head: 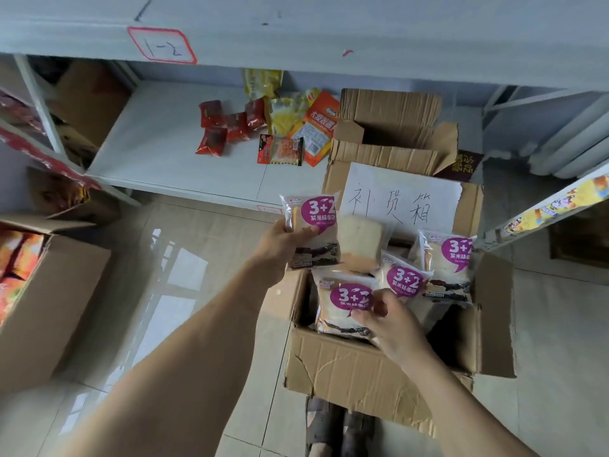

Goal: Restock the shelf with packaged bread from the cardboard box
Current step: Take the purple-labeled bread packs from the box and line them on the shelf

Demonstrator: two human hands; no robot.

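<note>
An open cardboard box (pixel 356 367) stands on the floor in front of me, with several purple-labelled bread packets inside. My left hand (pixel 280 245) holds one bread packet (pixel 313 225) up above the box's left rim, thumb across its front. My right hand (pixel 392 324) grips a second bread packet (pixel 342 301) at its lower right corner, at the box's near left. More packets (pixel 448 262) lie further right in the box, and one (pixel 359 242) shows its plain back. The white lower shelf (pixel 158 150) lies beyond, low and to the left.
Red, yellow and orange snack packets (pixel 263 127) lie scattered on the shelf's right half. Another cardboard box (pixel 389 127) sits behind the open one. A box of orange packets (pixel 39 291) stands at the left. A sheet with handwritten characters (pixel 402 199) covers the box's far flap.
</note>
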